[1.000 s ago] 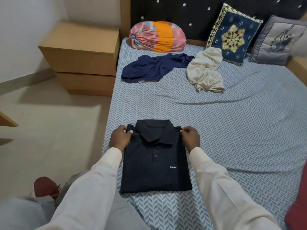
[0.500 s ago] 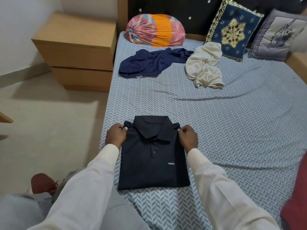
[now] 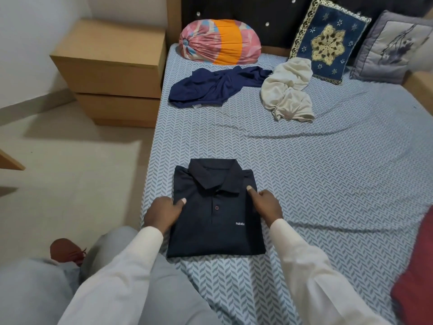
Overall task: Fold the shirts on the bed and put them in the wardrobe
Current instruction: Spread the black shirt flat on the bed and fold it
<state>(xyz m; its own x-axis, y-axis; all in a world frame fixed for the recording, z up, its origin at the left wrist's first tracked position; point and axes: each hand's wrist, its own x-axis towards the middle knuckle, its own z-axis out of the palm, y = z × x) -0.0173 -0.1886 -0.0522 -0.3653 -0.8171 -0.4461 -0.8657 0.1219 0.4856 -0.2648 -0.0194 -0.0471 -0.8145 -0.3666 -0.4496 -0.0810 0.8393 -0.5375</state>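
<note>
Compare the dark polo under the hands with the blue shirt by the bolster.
The polo is folded into a rectangle, collar up; the blue shirt lies crumpled and unfolded. The polo is near-black, the blue shirt a brighter navy. The left hand and right hand grip the polo's sides; no hand touches the blue shirt. Both lie on the patterned bedsheet.

One camera sat on the person's head. It looked forward and down over the near bed [image 3: 328, 184] toward the far pillows [image 3: 328, 41].

Left hand [image 3: 161, 213], right hand [image 3: 267, 204] — pinching polo [image 3: 216, 233]
</note>
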